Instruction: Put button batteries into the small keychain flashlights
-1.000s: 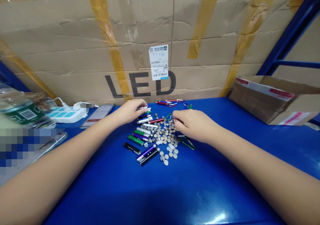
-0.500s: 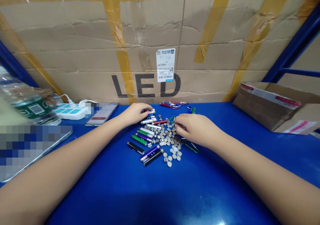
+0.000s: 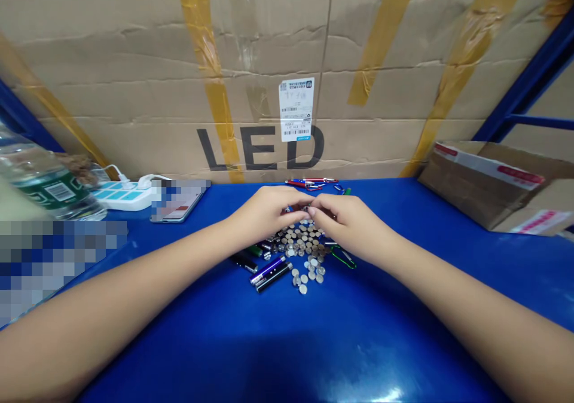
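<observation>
1. Since the earlier frame, the left hand point(image 3: 266, 211) and right hand point(image 3: 347, 223) have closed together over the pile, now covering most of the pen-shaped flashlights.
2. Head view: the fingertips point(image 3: 311, 207) nearly meet above the silver button cells point(image 3: 302, 241) on the blue table point(image 3: 269, 343); any grip cannot be told.
3. Black "LED" lettering point(image 3: 260, 149) marks the taped cardboard carton point(image 3: 269, 50); the barcode label point(image 3: 296, 109) is unreadable.
4. Nearby: a green carabiner point(image 3: 343, 259), power strip point(image 3: 121, 195), water bottle point(image 3: 40, 182), and open cardboard box point(image 3: 484, 188).
</observation>
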Motion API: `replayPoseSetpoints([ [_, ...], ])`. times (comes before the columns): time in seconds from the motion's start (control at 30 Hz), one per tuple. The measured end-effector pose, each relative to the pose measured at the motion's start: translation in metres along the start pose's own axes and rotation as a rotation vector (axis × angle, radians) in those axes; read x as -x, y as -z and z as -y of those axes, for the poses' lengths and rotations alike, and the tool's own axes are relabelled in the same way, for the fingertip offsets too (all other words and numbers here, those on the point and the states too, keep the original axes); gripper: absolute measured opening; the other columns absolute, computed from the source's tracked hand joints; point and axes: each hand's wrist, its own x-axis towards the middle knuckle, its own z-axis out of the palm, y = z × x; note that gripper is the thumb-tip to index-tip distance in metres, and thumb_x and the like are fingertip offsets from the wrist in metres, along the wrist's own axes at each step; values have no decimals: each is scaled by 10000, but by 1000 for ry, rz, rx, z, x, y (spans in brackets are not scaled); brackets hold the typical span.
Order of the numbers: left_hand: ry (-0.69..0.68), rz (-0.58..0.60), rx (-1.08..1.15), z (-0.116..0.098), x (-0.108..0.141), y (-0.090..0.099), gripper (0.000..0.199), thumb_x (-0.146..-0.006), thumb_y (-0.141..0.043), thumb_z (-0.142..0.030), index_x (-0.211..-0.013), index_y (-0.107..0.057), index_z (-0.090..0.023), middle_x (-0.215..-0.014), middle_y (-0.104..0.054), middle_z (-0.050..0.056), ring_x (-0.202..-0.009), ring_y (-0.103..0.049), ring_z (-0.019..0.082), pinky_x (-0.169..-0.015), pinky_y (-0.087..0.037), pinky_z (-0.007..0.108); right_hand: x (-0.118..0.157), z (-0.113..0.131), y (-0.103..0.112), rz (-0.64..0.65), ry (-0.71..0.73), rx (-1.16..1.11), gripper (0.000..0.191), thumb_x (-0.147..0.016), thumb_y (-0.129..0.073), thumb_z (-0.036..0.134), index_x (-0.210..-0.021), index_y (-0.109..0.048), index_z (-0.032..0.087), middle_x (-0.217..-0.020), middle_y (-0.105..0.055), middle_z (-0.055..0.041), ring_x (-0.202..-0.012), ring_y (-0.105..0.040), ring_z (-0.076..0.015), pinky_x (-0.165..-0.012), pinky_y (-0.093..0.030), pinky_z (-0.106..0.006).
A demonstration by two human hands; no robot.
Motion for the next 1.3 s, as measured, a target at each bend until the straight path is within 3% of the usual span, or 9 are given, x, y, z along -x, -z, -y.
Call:
replayPoseSetpoints([
  [0.13,174,-28,18,8,2,-1,148,-857,-598,-216,-982,-675,-196,-929,-722,0,-859,-661,137,-780,-479,236,0,-5,-3,11,-9,4,184,-890,-471,263,-792,-606,185,-718,-638,-2,-646,-548,-127,-593,-367,-242],
  [0.27,363,-40,-15,27,6,-5,120,-843,-603,-233,-936,-677,-210,-946,-722,-7,-883,-656,153,-802,-476,268,2,-9,-6,119,110,138,154,-860,-520,217,-892,-669,194,-892,-650,-45,-815,-579,-167,-719,-426,-279],
  [0.47,350,17,-127,49,8,-9,123,-849,-614,-284,-836,-714,-213,-906,-715,9,-877,-630,173,-815,-457,304,2,-10,-4,224,169,247,205,-849,-527,179,-908,-720,213,-962,-618,-78,-914,-566,-209,-810,-460,-348],
  [0.73,474,88,-155,50,5,-13,147,-831,-600,-309,-839,-720,-225,-904,-733,-7,-867,-647,187,-740,-463,297,3,-17,-2,281,170,266,218,-825,-565,201,-947,-738,252,-1182,-588,-99,-1053,-559,-257,-914,-451,-439],
  [0.97,365,62,-219,37,2,-7,155,-852,-569,-285,-846,-708,-216,-920,-724,-7,-897,-624,193,-852,-444,342,2,-16,-1,311,161,249,172,-820,-592,195,-886,-744,241,-1180,-601,-85,-1061,-570,-241,-942,-438,-423],
  [1.13,171,218,-122,12,-4,0,131,-836,-595,-238,-897,-710,-224,-921,-717,-11,-880,-614,165,-815,-443,299,2,-14,0,326,155,195,178,-798,-599,137,-850,-747,223,-1122,-629,-77,-1034,-578,-225,-926,-444,-380],
  [1.3,85,356,-244,-1,-4,-8,169,-854,-562,-242,-901,-725,-239,-919,-707,8,-868,-598,191,-821,-428,337,1,-12,-3,302,126,169,100,-769,-651,187,-798,-743,215,-1008,-657,-60,-949,-602,-212,-875,-464,-347],
])
